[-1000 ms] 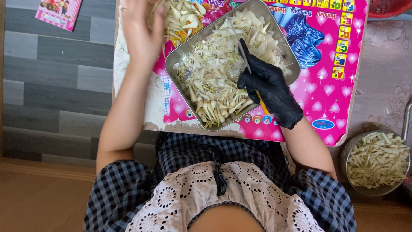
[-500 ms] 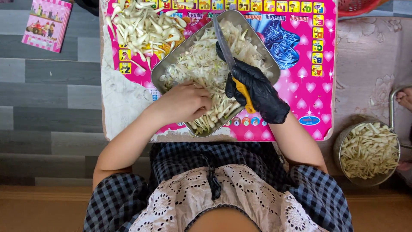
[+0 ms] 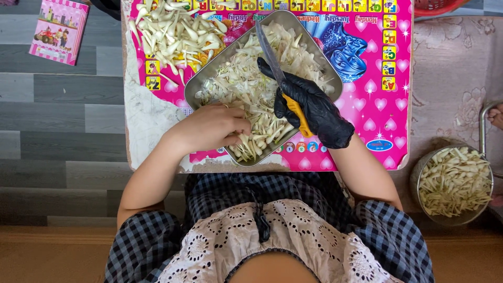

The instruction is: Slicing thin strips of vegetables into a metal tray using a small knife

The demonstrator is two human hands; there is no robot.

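Bare left hand (image 3: 212, 126) presses, fingers curled, into the shredded pale vegetable strips (image 3: 246, 89) filling the steel tray (image 3: 327, 78). Black-gloved right hand (image 3: 314, 107) clenches a yellow-handled knife (image 3: 277, 73) above the tray. Uncut pale stalks (image 3: 173, 34) lie beyond the tray's far-left corner.

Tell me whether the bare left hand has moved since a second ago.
Yes. The left hand has come down from beyond the metal tray's far corner to the cut pieces at its near edge.
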